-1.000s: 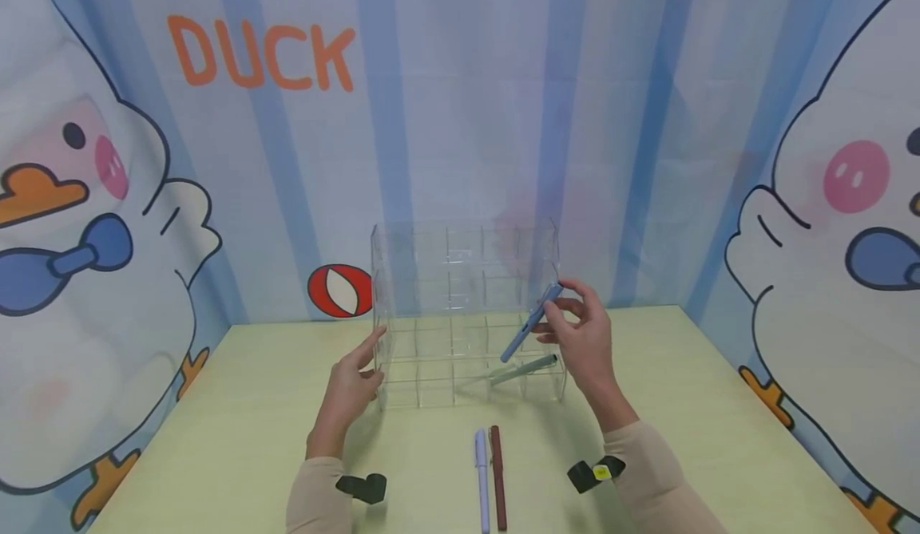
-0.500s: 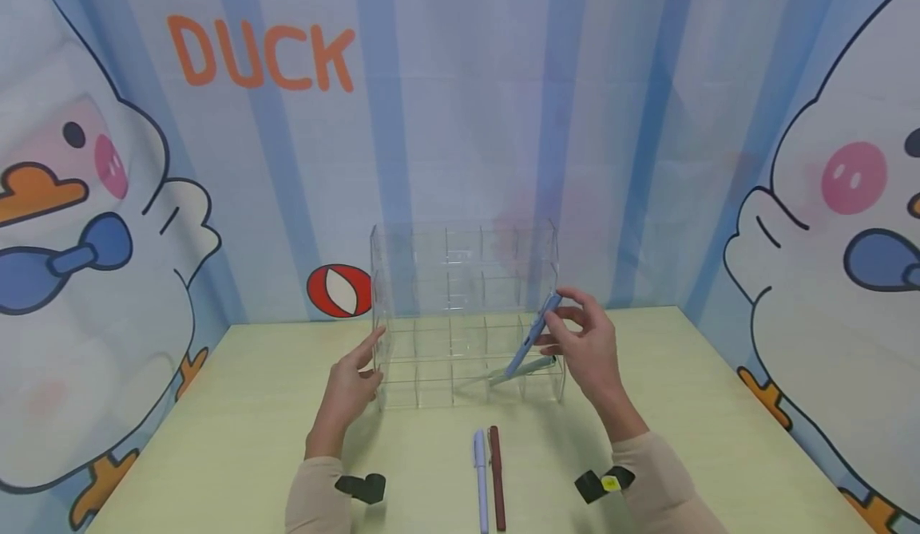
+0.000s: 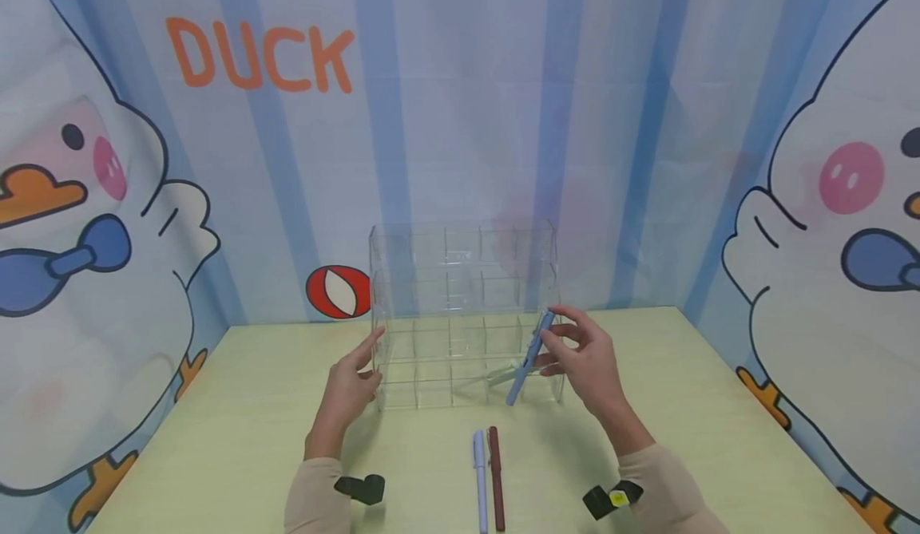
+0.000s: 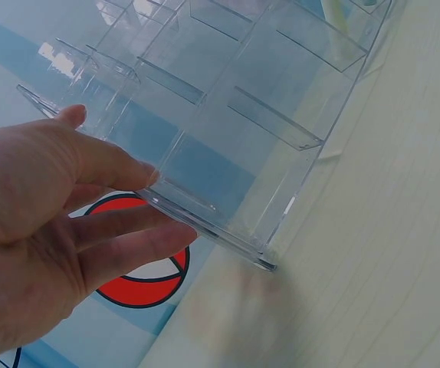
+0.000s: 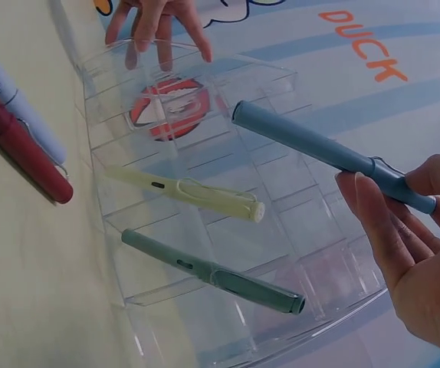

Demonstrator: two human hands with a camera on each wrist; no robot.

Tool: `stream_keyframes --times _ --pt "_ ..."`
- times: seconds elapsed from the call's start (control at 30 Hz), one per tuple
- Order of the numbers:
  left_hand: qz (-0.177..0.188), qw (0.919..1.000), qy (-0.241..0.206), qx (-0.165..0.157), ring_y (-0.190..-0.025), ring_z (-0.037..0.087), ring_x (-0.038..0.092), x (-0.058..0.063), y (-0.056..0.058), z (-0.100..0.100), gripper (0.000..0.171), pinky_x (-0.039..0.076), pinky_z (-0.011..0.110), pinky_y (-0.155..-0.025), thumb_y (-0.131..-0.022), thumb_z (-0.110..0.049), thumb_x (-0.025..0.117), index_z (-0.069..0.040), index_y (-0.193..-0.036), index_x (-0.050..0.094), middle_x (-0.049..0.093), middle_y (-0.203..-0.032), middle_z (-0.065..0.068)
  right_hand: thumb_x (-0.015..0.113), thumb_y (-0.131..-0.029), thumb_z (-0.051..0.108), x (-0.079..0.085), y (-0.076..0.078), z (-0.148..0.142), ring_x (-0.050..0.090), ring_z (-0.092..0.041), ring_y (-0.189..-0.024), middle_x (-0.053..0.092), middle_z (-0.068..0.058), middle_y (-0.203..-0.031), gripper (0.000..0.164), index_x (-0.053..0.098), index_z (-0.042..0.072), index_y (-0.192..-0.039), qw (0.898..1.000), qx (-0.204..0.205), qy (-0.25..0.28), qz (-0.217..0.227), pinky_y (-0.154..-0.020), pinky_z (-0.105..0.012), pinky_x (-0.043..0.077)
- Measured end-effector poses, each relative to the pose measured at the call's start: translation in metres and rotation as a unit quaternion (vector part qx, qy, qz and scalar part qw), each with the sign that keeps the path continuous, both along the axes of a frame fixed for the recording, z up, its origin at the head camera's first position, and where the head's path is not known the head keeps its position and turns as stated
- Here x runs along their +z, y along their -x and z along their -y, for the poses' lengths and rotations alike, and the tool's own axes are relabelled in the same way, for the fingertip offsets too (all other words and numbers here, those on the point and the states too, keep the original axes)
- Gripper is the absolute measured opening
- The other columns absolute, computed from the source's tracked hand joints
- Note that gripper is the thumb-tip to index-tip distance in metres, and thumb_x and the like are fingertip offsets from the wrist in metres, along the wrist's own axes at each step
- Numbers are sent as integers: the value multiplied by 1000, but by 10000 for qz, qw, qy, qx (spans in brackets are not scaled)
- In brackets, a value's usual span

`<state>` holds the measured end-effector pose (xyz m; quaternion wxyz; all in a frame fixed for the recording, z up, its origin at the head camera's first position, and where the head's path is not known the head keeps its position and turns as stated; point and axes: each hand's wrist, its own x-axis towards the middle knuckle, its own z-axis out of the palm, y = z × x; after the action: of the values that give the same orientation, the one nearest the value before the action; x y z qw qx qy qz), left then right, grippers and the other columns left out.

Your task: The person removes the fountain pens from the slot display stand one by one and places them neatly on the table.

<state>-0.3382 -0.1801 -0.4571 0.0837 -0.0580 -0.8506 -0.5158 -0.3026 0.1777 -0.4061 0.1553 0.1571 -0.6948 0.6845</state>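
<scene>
In the head view, my right hand (image 3: pixel 591 370) pinches a capped blue pen (image 3: pixel 530 358) between thumb and fingers. It slants, lower end down, before the right part of a clear compartment organizer (image 3: pixel 434 381). My left hand (image 3: pixel 348 394) touches the organizer's left side, fingers fairly straight and spread; in the left wrist view they lie along the clear side panel (image 4: pixel 212 230). Two pens lie in separate lower compartments in the right wrist view: a pale yellow pen (image 5: pixel 212 201) and a dark green pen (image 5: pixel 212 271). The blue pen is apart from both there.
A lavender pen (image 3: pixel 480 482) and a maroon pen (image 3: pixel 497 482) lie side by side on the pale wooden table (image 3: pixel 237 430), in front of the organizer. Behind hangs a striped blue curtain (image 3: pixel 460 119) with duck drawings.
My right hand has lowered the blue pen and turned it more upright, and its lower end now overlaps the organizer's front. The left hand stays in place.
</scene>
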Motion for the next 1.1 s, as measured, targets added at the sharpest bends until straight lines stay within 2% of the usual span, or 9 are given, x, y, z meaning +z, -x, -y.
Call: stream_keyframes --times 0.2,0.4,0.57,0.77,1.1 --pt "25 10000 -60 -45 -118 46 59 0 1 0 78 51 29 -60 -91 10 60 -31 -154 41 42 -151 24 65 -97 9 -13 -3 0 73 -36 -70 66 -27 -103 42 53 4 -137 9996 147 -70 235 -59 -44 58" --pt "49 10000 -76 -26 -117 46 59 -2 1 0 78 52 30 -61 -91 11 59 -31 -154 40 42 -151 25 65 -97 10 -16 -4 0 71 -44 -72 67 -28 -103 43 53 4 -137 9990 256 -177 333 -59 -44 58" --pt "61 9999 -95 -22 -117 45 60 -2 1 0 78 52 29 -62 -92 10 60 -32 -154 40 43 -151 23 66 -96 9 -17 -3 -1 72 -41 -71 68 -26 -102 42 55 7 -137 9964 290 -317 736 -58 -44 58" --pt "72 10000 -41 47 -117 46 60 -1 -1 1 79 52 30 -62 -91 11 60 -31 -155 40 42 -151 24 68 -95 11 -17 0 -2 72 -39 -71 70 -23 -104 46 55 4 -138 9908 366 -515 1201 -59 -42 58" --pt "46 10000 -22 -8 -117 46 60 -1 1 1 79 53 31 -63 -91 11 59 -31 -155 40 42 -151 24 67 -95 9 -26 2 -6 73 -36 -71 70 -26 -105 47 53 0 -138 9821 777 -697 1571 -59 -39 58"
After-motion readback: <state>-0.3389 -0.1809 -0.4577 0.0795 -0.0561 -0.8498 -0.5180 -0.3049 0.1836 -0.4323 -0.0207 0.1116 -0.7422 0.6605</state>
